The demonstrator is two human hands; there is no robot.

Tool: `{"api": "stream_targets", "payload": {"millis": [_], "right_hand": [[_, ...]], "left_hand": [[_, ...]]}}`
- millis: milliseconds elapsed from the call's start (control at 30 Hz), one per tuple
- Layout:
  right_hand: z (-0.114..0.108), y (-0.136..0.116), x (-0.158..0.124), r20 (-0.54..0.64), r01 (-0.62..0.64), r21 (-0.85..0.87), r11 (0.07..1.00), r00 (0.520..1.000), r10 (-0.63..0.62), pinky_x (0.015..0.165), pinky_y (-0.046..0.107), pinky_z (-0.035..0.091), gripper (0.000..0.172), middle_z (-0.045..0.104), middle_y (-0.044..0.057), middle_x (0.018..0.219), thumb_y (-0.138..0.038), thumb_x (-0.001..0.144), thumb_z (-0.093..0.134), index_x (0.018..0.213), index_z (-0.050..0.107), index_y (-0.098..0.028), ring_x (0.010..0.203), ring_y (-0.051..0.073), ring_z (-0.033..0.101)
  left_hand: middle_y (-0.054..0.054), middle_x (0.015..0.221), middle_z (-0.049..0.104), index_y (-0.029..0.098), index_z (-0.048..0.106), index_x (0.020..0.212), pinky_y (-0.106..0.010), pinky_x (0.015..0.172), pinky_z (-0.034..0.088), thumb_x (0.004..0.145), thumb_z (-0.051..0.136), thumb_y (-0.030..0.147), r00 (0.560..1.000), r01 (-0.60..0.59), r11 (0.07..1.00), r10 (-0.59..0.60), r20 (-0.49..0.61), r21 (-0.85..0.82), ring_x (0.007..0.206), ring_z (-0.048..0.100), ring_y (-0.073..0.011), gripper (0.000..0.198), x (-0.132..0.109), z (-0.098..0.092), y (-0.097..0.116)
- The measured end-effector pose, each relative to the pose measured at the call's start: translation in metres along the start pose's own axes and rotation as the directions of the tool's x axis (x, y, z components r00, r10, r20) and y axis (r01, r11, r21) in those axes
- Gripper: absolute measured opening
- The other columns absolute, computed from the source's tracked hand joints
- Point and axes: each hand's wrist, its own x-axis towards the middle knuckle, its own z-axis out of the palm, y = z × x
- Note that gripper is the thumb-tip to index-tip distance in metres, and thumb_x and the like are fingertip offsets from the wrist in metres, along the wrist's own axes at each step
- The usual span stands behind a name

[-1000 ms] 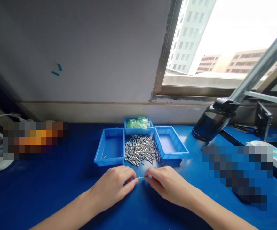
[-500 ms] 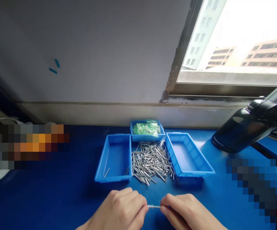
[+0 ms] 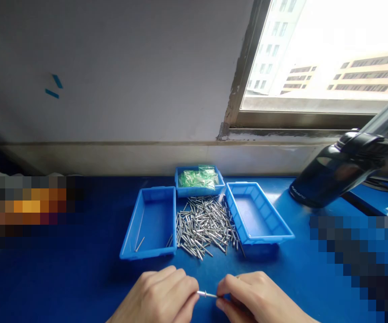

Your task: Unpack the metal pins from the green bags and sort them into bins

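A silvery blind rivet [image 3: 206,294] spans the gap between my two hands, low in the view above the blue table. My left hand [image 3: 167,294] is closed, pinching the rivet's thicker end between thumb and forefinger. At the thin pin end, my right hand [image 3: 252,294] has thumb and forefinger around the tip, slightly parted at their ends. Beyond the hands lies a loose heap of similar rivets [image 3: 205,224]. A blue tray [image 3: 124,255] on the left contains a thin pin [image 3: 140,244].
Another blue tray [image 3: 268,240] stands right of the heap. A smaller tray [image 3: 194,193] behind it holds green plastic packets [image 3: 199,178]. A black bottle [image 3: 328,175] leans at the right. Wall and window rise behind the table [image 3: 89,269]. Blurred patches cover both sides.
The camera view has shifted, so the trays and heap appear further left. Both hands still hold the rivet, which tilts slightly more; my right thumb and forefinger look a little further apart.
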Motion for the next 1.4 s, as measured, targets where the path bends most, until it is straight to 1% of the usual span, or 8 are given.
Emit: {"api": "stream_targets", "payload": {"millis": [300, 633, 733, 833, 1000, 1100, 1233, 1400], "right_hand": [[-0.012, -0.01, -0.003, 0.021, -0.052, 0.029, 0.998, 0.998, 0.052, 0.047, 0.018, 0.03, 0.008, 0.057, -0.003, 0.059, -0.02, 0.085, 0.043, 0.082, 0.051, -0.02, 0.049, 0.008, 0.05], [-0.013, -0.009, -0.005, -0.019, -0.012, -0.018, 1.0, 1.0, 0.012, 0.046, 0.021, 0.025, 0.024, 0.05, -0.003, 0.055, -0.024, 0.092, 0.033, 0.071, 0.043, -0.019, 0.046, 0.008, 0.044], [-0.019, -0.007, -0.007, -0.085, 0.034, -0.067, 0.997, 0.996, -0.04, 0.047, 0.02, 0.028, 0.022, 0.051, -0.002, 0.055, -0.023, 0.091, 0.035, 0.073, 0.047, -0.018, 0.047, 0.008, 0.046], [-0.032, -0.002, -0.012, -0.274, 0.042, -0.156, 0.987, 0.958, -0.085, 0.049, 0.02, 0.032, 0.02, 0.052, -0.002, 0.054, -0.022, 0.09, 0.037, 0.079, 0.053, -0.018, 0.046, 0.008, 0.047], [-0.059, 0.021, -0.018, -0.601, -0.292, -0.331, 0.897, 0.799, 0.038, 0.047, 0.021, 0.036, 0.028, 0.055, -0.001, 0.052, -0.038, 0.089, 0.04, 0.081, 0.058, -0.018, 0.041, 0.01, 0.051], [-0.066, 0.035, -0.019, -0.637, -0.477, -0.407, 0.779, 0.759, 0.132, 0.04, 0.023, 0.032, 0.041, 0.055, 0.0, 0.047, -0.048, 0.088, 0.031, 0.077, 0.059, -0.02, 0.037, 0.015, 0.053], [-0.06, 0.043, -0.018, -0.598, -0.539, -0.463, 0.704, 0.776, 0.201, 0.039, 0.024, 0.03, 0.042, 0.058, 0.0, 0.05, -0.05, 0.087, 0.03, 0.08, 0.059, -0.022, 0.039, 0.017, 0.055], [-0.051, 0.036, -0.015, -0.547, -0.489, -0.437, 0.755, 0.811, 0.208, 0.044, 0.023, 0.032, 0.041, 0.057, 0.0, 0.052, -0.048, 0.088, 0.031, 0.08, 0.06, -0.02, 0.043, 0.015, 0.054]], "left_hand": [[0.001, 0.067, 0.059, 0.019, 0.052, 0.077, -0.02, 0.057, 0.041, 0.086, 0.041, 0.014, 0.994, 0.02, 0.991, -0.006, 0.109, -0.129, 0.06, 0.056, -0.0111, 0.015, -0.004, 0.004, -0.004], [0.002, 0.066, 0.061, 0.02, 0.054, 0.078, -0.023, 0.056, 0.037, 0.091, 0.034, 0.022, 0.975, 0.098, 0.993, -0.081, 0.208, -0.071, 0.058, 0.058, -0.0124, 0.024, -0.002, -0.004, 0.006], [0.002, 0.068, 0.062, 0.02, 0.055, 0.079, -0.022, 0.055, 0.036, 0.09, 0.038, 0.022, 0.974, 0.089, 0.993, -0.07, 0.215, -0.082, 0.058, 0.058, -0.0117, 0.02, -0.001, -0.006, 0.007], [0.003, 0.067, 0.061, 0.02, 0.055, 0.08, -0.022, 0.055, 0.036, 0.09, 0.039, 0.023, 0.973, 0.095, 0.993, -0.077, 0.219, -0.074, 0.058, 0.058, -0.0115, 0.019, 0.001, -0.01, 0.007], [0.003, 0.068, 0.062, 0.019, 0.054, 0.079, -0.024, 0.054, 0.033, 0.088, 0.041, 0.021, 0.968, 0.039, 0.999, -0.036, 0.25, -0.009, 0.059, 0.057, -0.0124, 0.015, 0.003, -0.012, 0.003], [0.003, 0.066, 0.062, 0.019, 0.053, 0.076, -0.024, 0.052, 0.032, 0.087, 0.044, 0.02, 0.964, 0.024, 1.0, -0.024, 0.264, 0.001, 0.057, 0.057, -0.0119, 0.014, 0.004, -0.011, 0.001], [0.003, 0.064, 0.061, 0.019, 0.054, 0.076, -0.024, 0.051, 0.033, 0.087, 0.044, 0.021, 0.971, 0.013, 1.0, -0.017, 0.24, 0.016, 0.056, 0.056, -0.0116, 0.015, 0.002, -0.012, 0.001], [0.001, 0.064, 0.062, 0.017, 0.059, 0.079, -0.022, 0.055, 0.038, 0.089, 0.04, 0.022, 0.994, -0.04, 0.999, 0.039, 0.1, 0.005, 0.057, 0.057, -0.0107, 0.021, -0.002, -0.023, 0.005]]}}
